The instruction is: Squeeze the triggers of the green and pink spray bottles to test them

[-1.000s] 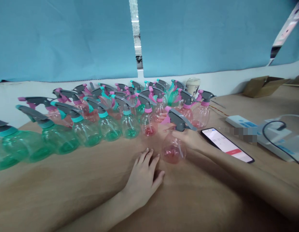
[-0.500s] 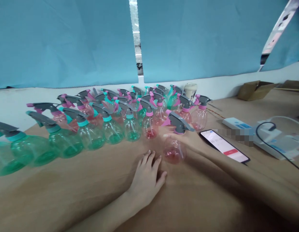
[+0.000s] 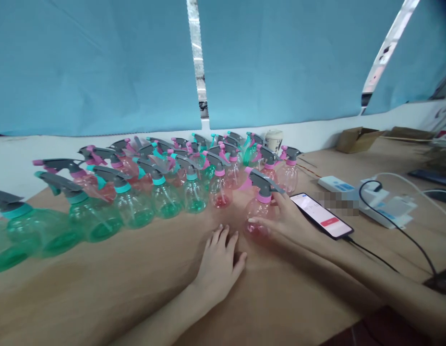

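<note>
A pink spray bottle (image 3: 259, 207) with a grey trigger head stands upright on the brown table (image 3: 100, 288), just in front of the rows. My right hand (image 3: 285, 220) wraps around its right side, fingertips curled onto its lower front. Flat on the table, close to the left of the bottle's base, lies my left hand (image 3: 219, 262) with its fingers stretched out and holding nothing. Behind it stand several green spray bottles (image 3: 161, 194) and pink spray bottles (image 3: 221, 190), packed close in rows.
A phone (image 3: 321, 215) with a lit screen lies right of the bottle, a cable running from it. Further right are a white power strip (image 3: 347, 187) and black cord (image 3: 399, 226). A paper cup (image 3: 273, 140) and a cardboard box (image 3: 355, 139) sit at the back, below a blue curtain (image 3: 100, 62).
The right hand has shifted from behind the pink bottle to its right side, with fingers now over the lower front. The view has turned slightly right. The left hand has stayed flat.
</note>
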The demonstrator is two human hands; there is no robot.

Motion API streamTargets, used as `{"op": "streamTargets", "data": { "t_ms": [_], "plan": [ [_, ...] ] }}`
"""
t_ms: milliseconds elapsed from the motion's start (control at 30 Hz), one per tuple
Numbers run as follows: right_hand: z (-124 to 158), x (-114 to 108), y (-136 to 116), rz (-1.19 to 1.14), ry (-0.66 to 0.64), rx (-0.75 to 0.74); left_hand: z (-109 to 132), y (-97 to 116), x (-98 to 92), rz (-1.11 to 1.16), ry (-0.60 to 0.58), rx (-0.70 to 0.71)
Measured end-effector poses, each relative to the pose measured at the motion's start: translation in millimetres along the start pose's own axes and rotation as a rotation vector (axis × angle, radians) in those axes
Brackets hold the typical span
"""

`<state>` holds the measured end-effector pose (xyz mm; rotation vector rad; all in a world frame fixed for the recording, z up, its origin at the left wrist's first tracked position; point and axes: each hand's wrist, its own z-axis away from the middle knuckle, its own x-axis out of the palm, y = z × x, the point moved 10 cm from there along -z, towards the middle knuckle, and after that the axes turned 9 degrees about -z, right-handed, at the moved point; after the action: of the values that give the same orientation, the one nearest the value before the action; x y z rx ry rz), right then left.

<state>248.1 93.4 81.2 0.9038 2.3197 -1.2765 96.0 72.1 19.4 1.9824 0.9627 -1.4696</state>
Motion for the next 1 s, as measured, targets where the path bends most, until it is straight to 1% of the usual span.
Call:
{"op": "streamTargets", "data": {
  "t_ms": [133,333,533,733,1000],
  "plan": [
    [-15.9,4.2,8.5,0.091,-0.014,-0.046,0.0,0.1,1.6,-0.004,-0.012,-0.002],
    [-59.6,19.5,23.4,0.096,-0.023,-0.063,-1.7,-0.2,2.3,-0.002,-0.042,-0.012],
    [-89.7,33.1,31.2,0.186,-0.053,0.012,-1.1,-1.5,4.2,0.012,-0.052,-0.016],
    [-103.0,34.9,36.2,0.196,-0.057,0.04,-0.9,-3.1,7.0,-0.011,-0.044,-0.007],
    [-105.7,38.9,41.6,0.131,-0.053,0.042,-1.4,-3.5,4.7,-0.038,-0.032,0.008]
  ]
}}
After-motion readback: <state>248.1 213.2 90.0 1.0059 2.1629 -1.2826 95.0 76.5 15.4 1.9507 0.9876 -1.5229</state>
